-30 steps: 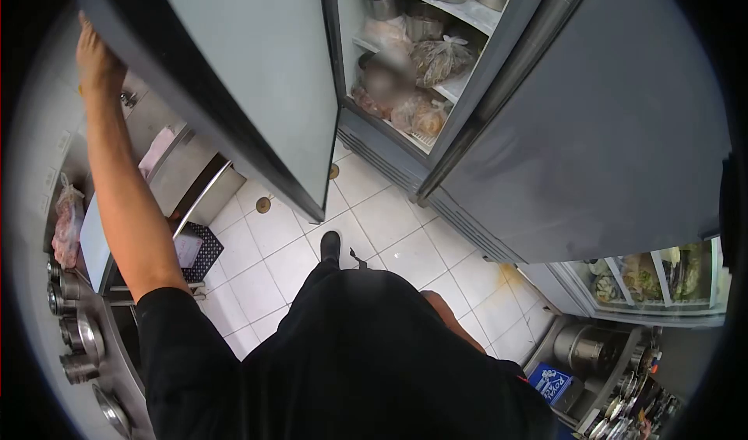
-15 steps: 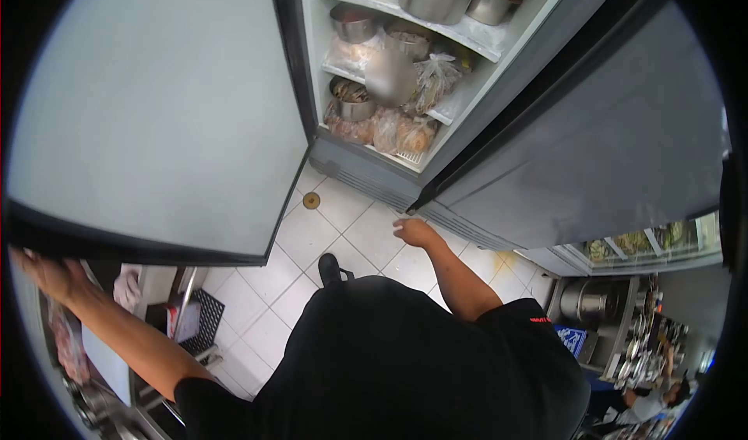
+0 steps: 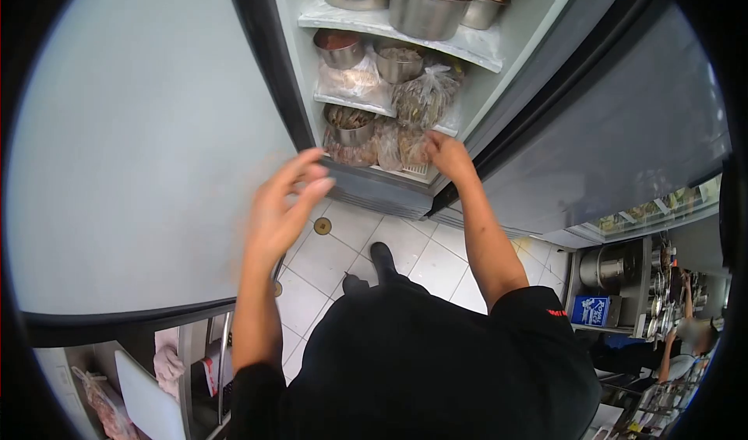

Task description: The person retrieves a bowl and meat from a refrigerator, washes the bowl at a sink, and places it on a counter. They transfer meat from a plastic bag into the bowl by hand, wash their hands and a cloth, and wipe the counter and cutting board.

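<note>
In front of me stands an opened upright refrigerator, its shelf [image 3: 382, 24] carrying steel pots. My left hand [image 3: 282, 206] is lifted beside the refrigerator door [image 3: 140, 152], fingers spread and slightly blurred, holding nothing. At the lower right of the cabinet is my right hand [image 3: 452, 158], its fingers bent together in front of a clear plastic bag [image 3: 411, 146]. Whether they grip the bag is hidden. A steel pot of food [image 3: 354, 131] sits left of that bag. Above it hangs a knotted bag [image 3: 427, 97] over the shelf edge.
A closed grey door [image 3: 608, 128] adjoins on the right. Below lies a tiled floor [image 3: 319, 265] with a round brass drain cover [image 3: 322, 226]. A pink cloth [image 3: 168, 368] hangs at lower left. Another person [image 3: 678, 354] stands among shelves at far right.
My left hand has left the door's outer edge and come inward. My right hand has risen from near the floor to the bags on the bottom level. I have moved closer to the cabinet.
</note>
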A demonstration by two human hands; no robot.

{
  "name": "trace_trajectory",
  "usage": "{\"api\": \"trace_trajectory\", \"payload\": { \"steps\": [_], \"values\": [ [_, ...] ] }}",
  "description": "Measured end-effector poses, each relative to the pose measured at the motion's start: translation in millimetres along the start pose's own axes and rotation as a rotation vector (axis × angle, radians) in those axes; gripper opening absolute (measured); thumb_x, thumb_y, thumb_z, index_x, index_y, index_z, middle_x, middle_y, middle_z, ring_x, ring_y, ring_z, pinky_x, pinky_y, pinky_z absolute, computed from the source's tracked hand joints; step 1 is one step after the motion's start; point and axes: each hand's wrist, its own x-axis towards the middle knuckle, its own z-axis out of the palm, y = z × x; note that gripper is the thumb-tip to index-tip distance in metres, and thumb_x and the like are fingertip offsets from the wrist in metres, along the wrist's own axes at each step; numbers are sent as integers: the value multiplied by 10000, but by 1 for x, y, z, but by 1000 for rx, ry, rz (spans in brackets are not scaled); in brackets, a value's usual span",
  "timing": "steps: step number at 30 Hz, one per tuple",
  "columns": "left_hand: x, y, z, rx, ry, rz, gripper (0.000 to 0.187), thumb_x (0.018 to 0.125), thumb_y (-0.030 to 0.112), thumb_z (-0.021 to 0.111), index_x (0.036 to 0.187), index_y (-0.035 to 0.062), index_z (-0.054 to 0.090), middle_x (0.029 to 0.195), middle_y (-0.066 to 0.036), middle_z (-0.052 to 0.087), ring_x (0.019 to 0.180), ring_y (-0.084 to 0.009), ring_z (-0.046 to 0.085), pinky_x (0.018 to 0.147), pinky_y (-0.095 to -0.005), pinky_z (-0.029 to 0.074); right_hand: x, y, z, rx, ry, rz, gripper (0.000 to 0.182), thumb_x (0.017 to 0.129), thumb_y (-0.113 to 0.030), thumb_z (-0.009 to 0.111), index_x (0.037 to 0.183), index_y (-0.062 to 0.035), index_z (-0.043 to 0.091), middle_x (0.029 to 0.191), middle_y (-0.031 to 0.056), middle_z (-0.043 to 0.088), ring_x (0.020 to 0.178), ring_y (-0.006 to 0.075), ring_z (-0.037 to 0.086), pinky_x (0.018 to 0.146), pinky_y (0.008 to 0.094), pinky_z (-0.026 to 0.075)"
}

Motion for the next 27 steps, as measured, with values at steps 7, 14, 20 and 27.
{"api": "trace_trajectory", "payload": {
  "steps": [7,14,20,27],
  "values": [
    [206,-77,106,272,-54,67,685,835,325,662,1427,132,377,1193,-199,600,1054,-311,615,903,-370,464,44,3,-27,47,79,21,428,849,-264,613,1197,-16,598,1004,221,657,957,373,626,842,421,486],
    [313,-122,181,424,113,173,592,790,297,704,1322,170,477,1207,-206,542,1006,-351,611,858,-407,479,77,19,-36,177,84,-34,442,845,-251,622,1202,7,586,976,205,661,924,367,630,837,423,484],
    [320,-120,188,322,225,163,419,739,372,773,996,91,598,1059,-178,562,886,-341,617,755,-425,489,109,9,-29,215,86,-154,491,848,-251,639,1268,-18,540,1045,199,631,962,333,605,861,405,463],
    [329,-113,166,266,97,104,491,729,379,785,1088,81,632,1013,-171,618,908,-318,624,764,-384,489,150,-2,-19,136,146,-179,594,844,-245,635,1367,-56,426,1224,243,543,1176,410,486,1012,477,370]
  ]
}}
